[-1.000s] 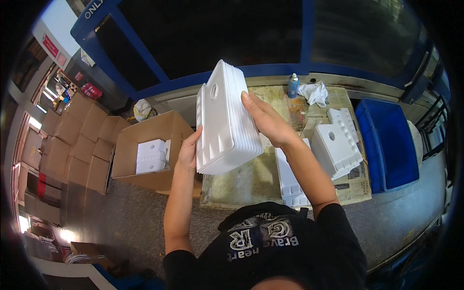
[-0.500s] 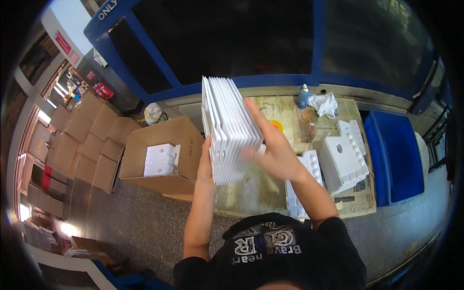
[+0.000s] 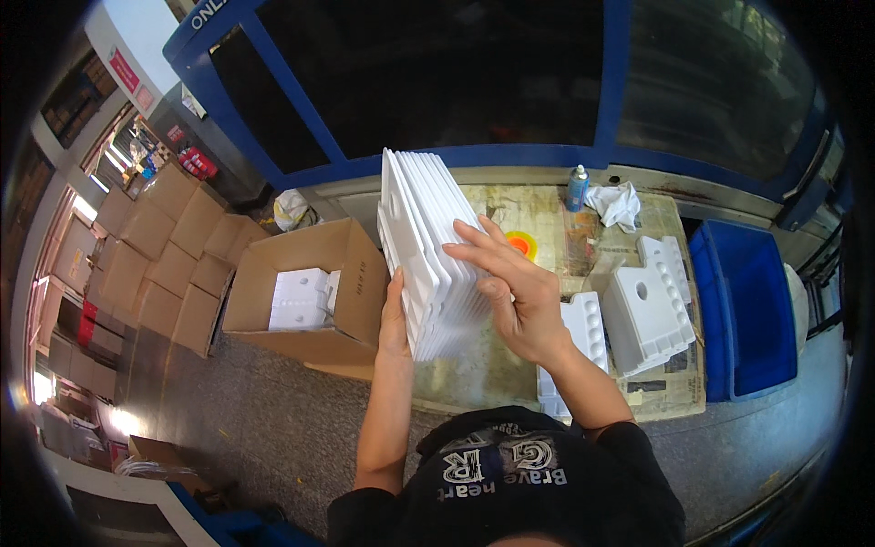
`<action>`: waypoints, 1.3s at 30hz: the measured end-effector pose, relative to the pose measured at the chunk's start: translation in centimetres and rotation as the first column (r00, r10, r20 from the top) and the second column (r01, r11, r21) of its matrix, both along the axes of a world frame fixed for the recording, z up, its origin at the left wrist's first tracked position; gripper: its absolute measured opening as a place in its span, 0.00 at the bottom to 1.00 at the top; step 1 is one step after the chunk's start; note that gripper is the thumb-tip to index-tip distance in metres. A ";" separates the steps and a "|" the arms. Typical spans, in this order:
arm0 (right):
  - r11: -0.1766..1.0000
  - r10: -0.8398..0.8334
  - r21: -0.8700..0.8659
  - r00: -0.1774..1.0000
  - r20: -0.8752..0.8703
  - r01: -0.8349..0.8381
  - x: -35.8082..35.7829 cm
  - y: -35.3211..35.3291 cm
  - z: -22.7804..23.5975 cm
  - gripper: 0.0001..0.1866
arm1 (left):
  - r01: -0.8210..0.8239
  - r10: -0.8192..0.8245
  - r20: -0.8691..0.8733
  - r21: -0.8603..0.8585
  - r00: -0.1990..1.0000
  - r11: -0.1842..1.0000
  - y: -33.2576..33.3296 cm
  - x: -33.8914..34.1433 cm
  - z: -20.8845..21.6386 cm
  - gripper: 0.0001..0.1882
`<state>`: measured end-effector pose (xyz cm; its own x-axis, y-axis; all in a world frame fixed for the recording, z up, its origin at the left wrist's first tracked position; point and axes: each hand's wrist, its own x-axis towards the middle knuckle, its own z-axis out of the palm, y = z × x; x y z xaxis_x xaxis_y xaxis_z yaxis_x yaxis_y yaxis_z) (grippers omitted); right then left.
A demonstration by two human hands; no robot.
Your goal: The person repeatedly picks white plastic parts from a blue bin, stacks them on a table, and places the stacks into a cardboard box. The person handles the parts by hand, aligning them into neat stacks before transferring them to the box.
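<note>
A thick stack of white plastic paint palettes [image 3: 428,255] is held up tilted over the near left of the table. My left hand [image 3: 394,321] grips its lower left side, with the thumb on the outer palette; the other fingers are hidden behind the stack. Against the right side, my right hand [image 3: 524,296] has its fingers stretched out and apart, their tips touching the palette edges. More palettes with round wells and a thumb hole [image 3: 643,314] stand stacked on the right of the table. Beside my right forearm is another palette stack [image 3: 583,328], partly covered by the arm.
A cardboard box [image 3: 273,339] holding white palettes stands left of the table [image 3: 483,387]. On the table are a spray can [image 3: 577,190], a white cloth [image 3: 615,205] and a yellow-orange tape roll [image 3: 521,244]. A blue bin [image 3: 720,319] stands right; a blue machine [image 3: 365,169] is behind.
My right hand has shifted from lying along the stack's right side to touching its edges with the fingertips. The stack has turned slightly, showing more of the outer palette's face.
</note>
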<state>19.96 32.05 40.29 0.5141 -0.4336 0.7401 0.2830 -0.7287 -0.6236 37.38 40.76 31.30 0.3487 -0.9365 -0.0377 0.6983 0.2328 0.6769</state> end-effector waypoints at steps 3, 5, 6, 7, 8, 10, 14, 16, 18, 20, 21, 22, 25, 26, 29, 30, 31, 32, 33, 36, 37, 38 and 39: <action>0.991 -0.021 0.130 1.000 0.003 0.020 -0.4 0.3 -0.4 0.22 | -0.020 0.020 -0.006 -0.008 1.000 1.000 -0.2 0.0 -0.8 0.30; 0.968 -0.027 0.252 0.999 0.041 0.016 -0.8 0.1 -0.6 0.25 | -0.099 0.099 0.032 0.005 0.995 0.995 -0.4 -0.1 -1.5 0.30; 0.942 0.002 0.334 1.000 0.003 -0.002 -1.2 0.0 -0.8 0.28 | -0.158 0.157 0.050 0.015 0.986 0.987 -0.4 -0.2 -2.0 0.30; 0.911 0.032 0.413 0.999 -0.033 -0.016 -1.6 -0.1 -1.0 0.31 | -0.207 0.206 0.068 0.005 0.976 0.978 -0.4 -0.2 -2.4 0.30; 0.872 0.066 0.489 0.996 -0.067 -0.025 -1.9 -0.3 -1.2 0.35 | -0.254 0.252 0.128 0.004 0.959 0.967 -0.2 -0.1 -2.8 0.33; 0.917 0.089 0.398 0.975 -0.202 -0.001 -2.1 -0.7 -1.7 0.40 | -0.278 0.280 0.267 -0.046 0.922 0.959 0.1 0.4 -3.4 0.36; 0.966 -0.063 0.215 0.939 -0.339 0.142 -1.5 -0.3 -3.0 0.53 | -0.294 0.301 0.445 -0.087 0.844 0.952 0.5 0.7 -2.9 0.43; 0.969 -0.174 0.122 0.941 -0.289 0.216 -1.1 -0.3 -3.7 0.56 | -0.300 0.292 0.551 -0.079 0.782 0.951 0.7 0.2 -1.8 0.43; 0.884 0.004 0.459 0.979 -0.201 0.091 -0.8 -0.9 -4.7 0.55 | -0.309 0.288 0.638 -0.082 0.714 0.947 1.1 -0.6 -0.4 0.45; 0.726 0.146 0.687 0.983 -0.108 -0.033 -1.2 -1.8 -6.2 0.50 | -0.318 0.284 0.708 -0.088 0.647 0.944 1.8 -0.8 0.9 0.45; 0.600 0.212 0.797 0.974 -0.073 -0.071 -1.4 -2.3 -7.1 0.48 | -0.316 0.289 0.743 -0.109 0.604 0.942 2.2 -0.7 1.4 0.45; 0.473 0.269 0.871 0.963 0.000 -0.133 -1.5 -2.7 -8.2 0.45 | -0.251 0.257 0.696 -0.114 0.671 0.961 2.8 -0.1 1.9 0.46; 0.052 0.348 0.951 0.898 0.268 -0.304 -1.4 -2.7 -12.5 0.39 | -0.015 0.072 0.464 -0.126 0.883 0.992 2.7 2.4 1.9 0.48; -0.092 0.345 0.932 0.867 0.360 -0.351 -1.4 -2.3 -14.1 0.38 | -0.072 0.107 0.386 -0.104 0.916 0.992 1.5 2.2 0.9 0.48; -0.292 0.360 0.915 0.855 0.374 -0.277 -0.7 0.8 -18.8 0.38 | 0.329 -0.272 0.320 -0.137 0.908 0.934 -0.8 1.4 -2.5 0.45; -0.305 0.388 0.887 0.805 0.449 -0.347 -0.6 1.8 -19.9 0.38 | 0.490 -0.514 0.019 -0.328 0.858 0.807 -1.9 0.6 -3.8 0.44; -0.327 0.410 0.850 0.748 0.522 -0.414 -0.4 2.6 -20.7 0.38 | 0.534 -0.638 -0.134 -0.433 0.758 0.726 -2.3 0.0 -5.0 0.42; -0.318 0.479 0.887 0.750 0.455 -0.334 -0.5 3.2 -21.1 0.38 | 0.544 -0.707 -0.227 -0.498 0.670 0.676 -2.3 -0.6 -6.2 0.41; -0.302 0.486 0.894 0.753 0.443 -0.331 -0.3 3.5 -21.1 0.37 | 0.540 -0.684 -0.250 -0.456 0.685 0.707 -2.2 -1.2 -7.4 0.39; -0.281 0.637 0.955 0.763 0.113 0.093 0.0 3.4 -18.9 0.36 | 0.448 -0.437 0.129 -0.422 0.890 0.788 -1.2 -1.4 -10.3 0.34; -0.072 0.682 0.983 0.727 -0.075 0.169 -0.4 3.6 -17.7 0.37 | 0.339 -0.382 -0.030 -0.400 0.924 0.852 0.1 -1.7 -11.2 0.35; 0.248 0.775 0.966 0.582 -0.247 0.080 -1.5 2.6 -16.1 0.37 | 0.162 -0.236 -0.302 -0.252 0.924 0.954 1.5 -2.1 -11.8 0.36; 0.538 0.765 0.839 0.465 -0.446 -0.081 -2.6 1.7 -14.6 0.37 | 0.132 -0.178 -0.292 -0.168 0.940 0.977 2.5 -1.4 -12.1 0.34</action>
